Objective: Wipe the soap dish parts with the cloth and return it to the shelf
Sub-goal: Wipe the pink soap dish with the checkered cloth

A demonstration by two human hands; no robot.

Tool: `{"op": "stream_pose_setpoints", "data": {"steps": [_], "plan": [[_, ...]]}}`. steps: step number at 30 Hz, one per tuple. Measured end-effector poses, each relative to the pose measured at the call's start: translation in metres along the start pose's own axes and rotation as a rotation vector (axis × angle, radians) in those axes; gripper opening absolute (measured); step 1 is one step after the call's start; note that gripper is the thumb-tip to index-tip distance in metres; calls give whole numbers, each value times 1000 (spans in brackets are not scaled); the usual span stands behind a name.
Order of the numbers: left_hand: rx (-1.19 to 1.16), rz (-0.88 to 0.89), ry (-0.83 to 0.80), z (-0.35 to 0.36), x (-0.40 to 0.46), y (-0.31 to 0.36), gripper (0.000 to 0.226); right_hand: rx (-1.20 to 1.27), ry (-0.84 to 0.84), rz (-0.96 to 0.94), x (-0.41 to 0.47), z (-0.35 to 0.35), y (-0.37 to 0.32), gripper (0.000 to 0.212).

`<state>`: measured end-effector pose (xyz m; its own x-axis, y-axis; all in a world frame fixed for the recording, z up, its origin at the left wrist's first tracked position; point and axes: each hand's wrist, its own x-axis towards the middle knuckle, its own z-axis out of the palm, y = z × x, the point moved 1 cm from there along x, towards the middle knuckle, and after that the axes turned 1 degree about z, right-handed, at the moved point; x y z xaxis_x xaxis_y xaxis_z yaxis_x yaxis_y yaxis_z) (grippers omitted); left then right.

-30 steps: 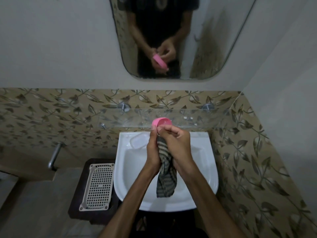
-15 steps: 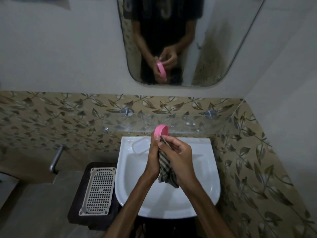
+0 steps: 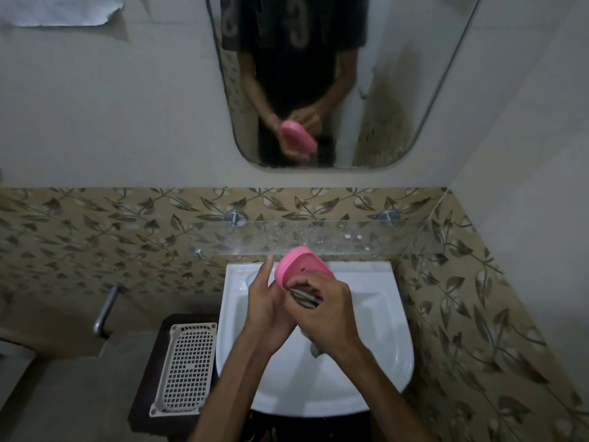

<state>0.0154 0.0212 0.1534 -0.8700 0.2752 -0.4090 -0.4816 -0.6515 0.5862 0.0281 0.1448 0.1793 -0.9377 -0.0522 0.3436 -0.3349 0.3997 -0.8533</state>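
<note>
One pink soap dish part (image 3: 301, 266) is held tilted above the back of the white sink (image 3: 379, 317), just in front of the glass shelf (image 3: 334, 239). The left hand (image 3: 266, 309) supports it from the left, with fingers that look mostly straight along its rim and the palm against its lower edge. The right hand (image 3: 328, 311) is curled round one striped cloth (image 3: 304, 298), bunched and pressed into the dish's open hollow; a pale bit of cloth shows below the wrist. Inside the sink, behind the left hand, lies what looks like one clear dish part (image 3: 255, 279), mostly hidden. To the left of the sink, one white grid tray (image 3: 185, 368) rests on a dark stand (image 3: 149, 387). Above the sink, one mirror (image 3: 398, 90) shows both hands and the pink part. Two metal pegs (image 3: 234, 216) fix the shelf to the leaf-patterned wall.
</note>
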Motion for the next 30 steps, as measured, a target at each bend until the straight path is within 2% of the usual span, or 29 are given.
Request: {"op": "stream_pose_setpoints", "data": {"steps": [3, 7, 10, 12, 17, 20, 24, 26, 30], "plan": [[-131, -159, -81, 1, -10, 12, 72, -137, -73, -166, -2, -7, 7, 21], [-73, -264, -102, -11, -13, 19, 80, -222, -274, -286, -8, -16, 15, 21], [14, -283, -79, -14, -12, 21, 61, -228, -335, -284, -14, -20, 17, 19], [1, -244, -35, -14, -11, 15, 46, -182, -329, -237, -19, -21, 15, 19], [-12, -114, -14, -2, -6, 1, 27, -84, -318, -124, -23, -21, 12, 17], [35, -45, 23, 5, -5, 8, 26, -72, -174, -67, -15, -25, 10, 22], [121, 69, 50, 17, -2, 17, 48, -64, 52, 36, -6, -30, 11, 22], [144, 98, 60, 21, -1, 19, 41, -45, 63, 49, -9, -23, 5, 20], [121, 106, -1, 26, -2, 20, 28, -87, -8, -73, -10, -17, -4, 20]]}}
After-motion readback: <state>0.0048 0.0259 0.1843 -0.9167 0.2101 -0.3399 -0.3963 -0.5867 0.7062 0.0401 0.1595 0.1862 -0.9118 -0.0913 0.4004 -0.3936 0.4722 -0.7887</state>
